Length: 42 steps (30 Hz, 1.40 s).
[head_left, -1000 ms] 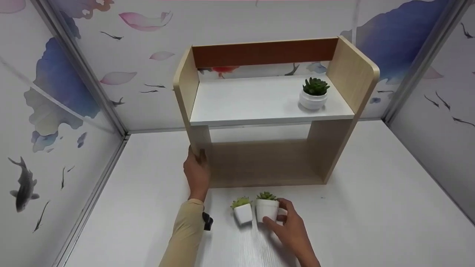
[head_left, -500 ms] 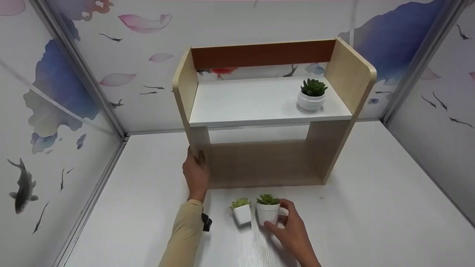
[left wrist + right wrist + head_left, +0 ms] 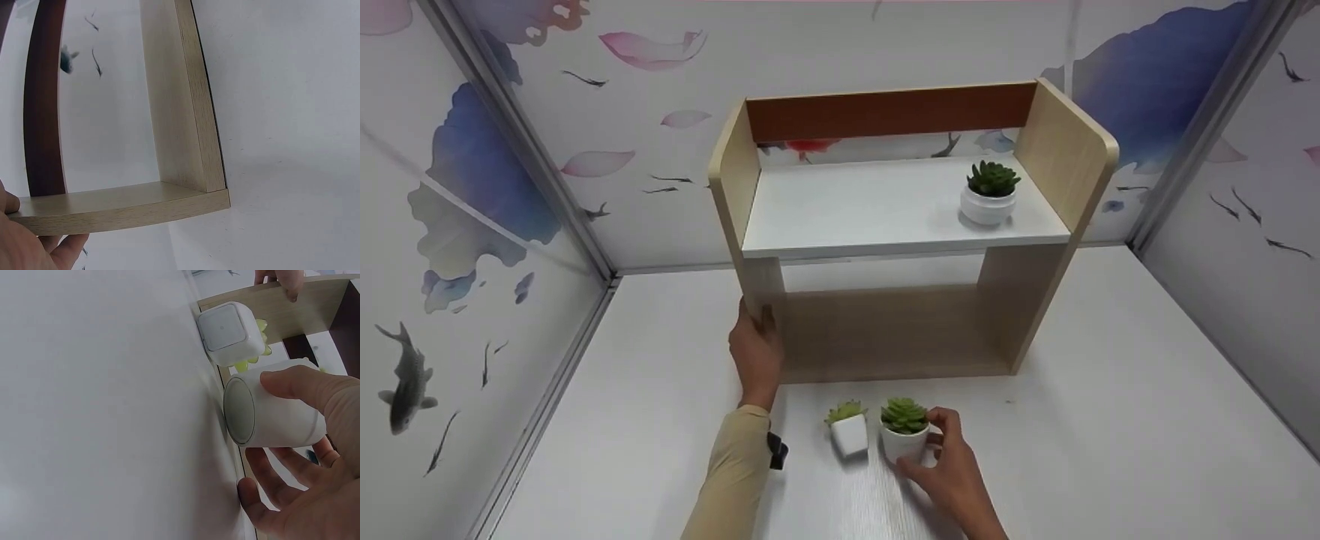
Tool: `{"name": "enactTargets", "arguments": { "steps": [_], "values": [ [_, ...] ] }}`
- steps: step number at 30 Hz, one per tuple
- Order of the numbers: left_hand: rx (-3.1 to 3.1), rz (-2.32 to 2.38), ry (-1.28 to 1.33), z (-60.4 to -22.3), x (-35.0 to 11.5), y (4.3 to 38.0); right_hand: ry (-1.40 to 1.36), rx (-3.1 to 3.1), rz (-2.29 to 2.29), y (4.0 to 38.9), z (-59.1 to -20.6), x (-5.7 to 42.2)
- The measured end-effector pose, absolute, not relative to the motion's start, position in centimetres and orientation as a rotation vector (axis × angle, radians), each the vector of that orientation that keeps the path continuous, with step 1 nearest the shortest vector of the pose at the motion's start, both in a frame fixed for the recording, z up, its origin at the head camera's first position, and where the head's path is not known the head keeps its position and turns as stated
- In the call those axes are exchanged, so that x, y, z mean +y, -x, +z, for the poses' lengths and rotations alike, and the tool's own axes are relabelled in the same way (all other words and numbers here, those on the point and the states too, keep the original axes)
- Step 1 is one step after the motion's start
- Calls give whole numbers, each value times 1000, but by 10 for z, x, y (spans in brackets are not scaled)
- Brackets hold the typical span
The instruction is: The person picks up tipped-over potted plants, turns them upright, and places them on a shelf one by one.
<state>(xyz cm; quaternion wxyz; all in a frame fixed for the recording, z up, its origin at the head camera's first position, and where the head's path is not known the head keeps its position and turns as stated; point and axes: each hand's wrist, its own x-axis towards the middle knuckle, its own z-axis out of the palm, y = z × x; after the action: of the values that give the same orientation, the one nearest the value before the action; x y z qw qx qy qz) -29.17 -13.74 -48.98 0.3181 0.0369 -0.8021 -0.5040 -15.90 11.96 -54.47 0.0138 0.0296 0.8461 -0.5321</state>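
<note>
My left hand [image 3: 756, 354] grips the left side panel [image 3: 735, 217] of a wooden two-tier shelf; in the left wrist view, thumb and fingers lie on opposite faces of that panel [image 3: 124, 216]. In front of the shelf, my right hand [image 3: 954, 474] holds a round white pot [image 3: 901, 446] with a green succulent [image 3: 904, 415], thumb on one side and fingers on the other. The right wrist view shows this pot [image 3: 281, 408] tilted, part of its base visible; whether it touches the table I cannot tell. Beside it a small square white potted succulent [image 3: 850, 435] lies tipped on the table.
On the white upper board [image 3: 855, 206] of the shelf, toward the right, stands a dark green succulent in a white pot [image 3: 988, 206]. The lower tier has a wooden base [image 3: 892, 330]. White printed wall panels [image 3: 547, 225] surround the white table [image 3: 1125, 420].
The round pot has tipped toward upright in my right hand and shifted slightly nearer me, so more of its plant's top shows. My left hand keeps its hold on the shelf.
</note>
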Motion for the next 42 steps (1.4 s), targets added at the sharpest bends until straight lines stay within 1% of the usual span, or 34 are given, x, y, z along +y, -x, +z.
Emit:
{"name": "enactTargets", "arguments": {
  "steps": [7,23,37,42],
  "values": [
    [-2123,-1345,-93,-490,-138,293,-31,2693,-1652,157,-546,121],
    [-2142,-1387,-90,-489,-139,291,-15,2742,-1632,155,-548,121],
    [-2129,-1378,-99,-491,-139,291,30,2652,-1671,157,-544,120],
    [-2118,-1373,-94,-491,-138,292,6,2621,-1647,160,-542,117]
  ]
}}
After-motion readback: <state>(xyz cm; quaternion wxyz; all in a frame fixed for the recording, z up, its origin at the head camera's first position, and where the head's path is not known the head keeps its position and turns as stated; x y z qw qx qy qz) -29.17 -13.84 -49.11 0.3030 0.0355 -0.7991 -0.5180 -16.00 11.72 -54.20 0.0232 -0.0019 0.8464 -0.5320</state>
